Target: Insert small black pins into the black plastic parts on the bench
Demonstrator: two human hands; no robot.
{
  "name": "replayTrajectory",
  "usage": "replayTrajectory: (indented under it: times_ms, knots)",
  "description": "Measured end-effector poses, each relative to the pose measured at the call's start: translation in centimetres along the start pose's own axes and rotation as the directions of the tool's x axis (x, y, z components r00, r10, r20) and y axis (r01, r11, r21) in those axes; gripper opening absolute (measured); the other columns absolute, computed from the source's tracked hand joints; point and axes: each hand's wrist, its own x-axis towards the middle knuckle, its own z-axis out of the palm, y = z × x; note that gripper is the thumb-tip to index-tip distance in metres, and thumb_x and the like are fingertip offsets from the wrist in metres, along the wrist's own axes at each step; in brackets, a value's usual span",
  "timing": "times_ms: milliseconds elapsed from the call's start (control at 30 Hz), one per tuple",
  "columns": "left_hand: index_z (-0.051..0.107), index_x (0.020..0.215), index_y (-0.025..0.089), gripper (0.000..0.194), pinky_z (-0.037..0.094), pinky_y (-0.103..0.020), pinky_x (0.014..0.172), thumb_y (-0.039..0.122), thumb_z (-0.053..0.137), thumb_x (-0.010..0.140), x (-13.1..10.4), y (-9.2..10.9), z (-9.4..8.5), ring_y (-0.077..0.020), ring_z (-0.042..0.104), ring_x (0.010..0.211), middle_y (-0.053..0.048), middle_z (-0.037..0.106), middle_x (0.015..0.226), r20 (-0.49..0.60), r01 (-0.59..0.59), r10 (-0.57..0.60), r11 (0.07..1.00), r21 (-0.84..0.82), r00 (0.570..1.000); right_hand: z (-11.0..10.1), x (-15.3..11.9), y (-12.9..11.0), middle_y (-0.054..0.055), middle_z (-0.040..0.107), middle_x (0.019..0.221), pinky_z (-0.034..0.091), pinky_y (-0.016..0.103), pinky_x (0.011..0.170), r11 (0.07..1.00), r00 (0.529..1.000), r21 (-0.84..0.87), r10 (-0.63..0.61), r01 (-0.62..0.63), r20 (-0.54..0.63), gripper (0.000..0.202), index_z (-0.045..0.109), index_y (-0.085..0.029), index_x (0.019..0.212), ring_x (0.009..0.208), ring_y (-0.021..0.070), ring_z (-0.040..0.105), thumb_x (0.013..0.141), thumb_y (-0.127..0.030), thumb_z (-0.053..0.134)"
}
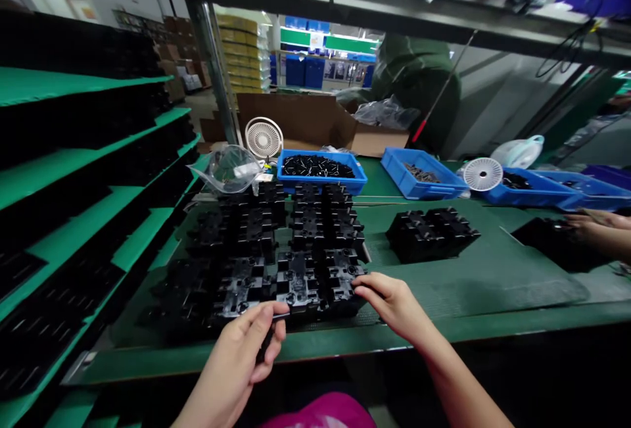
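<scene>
Rows of black plastic housings (296,277) stand on the green work surface (345,342) in front of me. My left hand (254,342) is closed round small black parts at the near edge of the housings, with a thin piece sticking out between thumb and forefinger toward them. At the right end of the front row, my right hand (387,300) has its thumb and forefinger pinched together at the side of a housing; whatever is between the fingertips is too small to make out.
Behind the housings are a blue bin of black parts (318,168) and a blue bin of metal pieces (421,175). More housings (434,234) stand to the right, near another person's hands (604,227). Green-layered racks (89,145) fill the left. A red-tipped tool (419,131) hangs overhead.
</scene>
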Motion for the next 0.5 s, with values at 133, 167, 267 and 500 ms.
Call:
replayTrajectory:
  times_ms: [133,167,267,500]
  knots:
    - [0.06,0.106,0.017,0.039,0.024,-0.018,0.042,0.048,0.051,0.083,0.8,1.4,-0.3,-0.0073,0.038,0.052,0.0,0.054,0.073,-0.034,-0.034,0.045,0.961,0.276,0.998,0.0,0.0,0.4,0.005,0.067,0.091,0.047,0.034,0.076,0.999,0.998,-0.031,-0.028,0.03,0.055,0.025,0.066,-0.031,0.109,0.083,0.0216,0.062,0.088,-0.037,0.052]
    - [0.061,0.104,0.018,0.038,0.027,-0.019,0.043,0.048,0.05,0.083,1.3,1.7,-0.2,-0.0082,0.04,0.052,0.0,0.055,0.071,-0.023,-0.053,0.066,0.928,0.369,0.998,-0.1,-0.1,0.5,0.005,0.066,0.089,0.048,0.033,0.074,1.0,0.997,-0.005,-0.008,0.008,0.077,0.031,0.061,-0.031,0.116,0.08,0.0211,0.061,0.087,-0.037,0.053]
    - [0.065,0.093,0.018,0.035,0.034,-0.023,0.049,0.046,0.046,0.084,2.7,2.4,0.3,-0.0111,0.046,0.053,0.001,0.056,0.065,0.052,-0.161,0.164,0.77,0.618,0.985,-0.6,-0.2,0.8,0.001,0.058,0.078,0.046,0.028,0.059,0.979,0.99,0.173,0.085,-0.104,0.113,0.051,0.044,-0.03,0.133,0.063,0.0159,0.053,0.085,-0.04,0.056]
    - [0.062,0.069,0.02,0.034,0.033,-0.025,0.056,0.039,0.039,0.085,4.0,3.3,1.5,-0.0144,0.051,0.054,0.002,0.059,0.058,0.182,-0.278,0.236,0.48,0.832,0.955,-2.1,-0.8,2.0,0.008,0.061,0.092,0.046,0.029,0.06,0.718,0.972,0.665,0.228,-0.205,0.053,0.03,0.054,-0.023,0.111,0.071,0.0165,0.056,0.088,-0.041,0.05]
